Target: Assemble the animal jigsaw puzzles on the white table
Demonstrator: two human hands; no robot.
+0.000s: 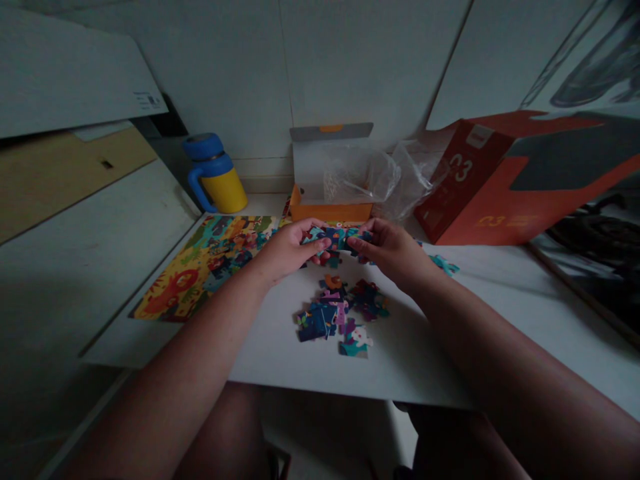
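Note:
Between my two hands is a short strip of teal and dark-blue jigsaw puzzle pieces (336, 237), raised above the table. My left hand (297, 248) pinches its left end, thumb on top. The right end sits in the closed fingers of my right hand (385, 248). Below them lie loose puzzle pieces: a dark-blue cluster (317, 321), a dark red group (369, 298), and a teal piece with a white animal (356, 340). Another teal piece (444, 265) rests right of my right hand. My fingers hide part of the strip.
A colourful puzzle picture sheet (183, 283) lies at left, partly behind my left arm. Behind stand a blue and yellow mug (220, 183), an open orange box (330, 212) with clear plastic bags (400, 177), and a large orange-red box (485, 190). White boards (75, 73) lean in from the left.

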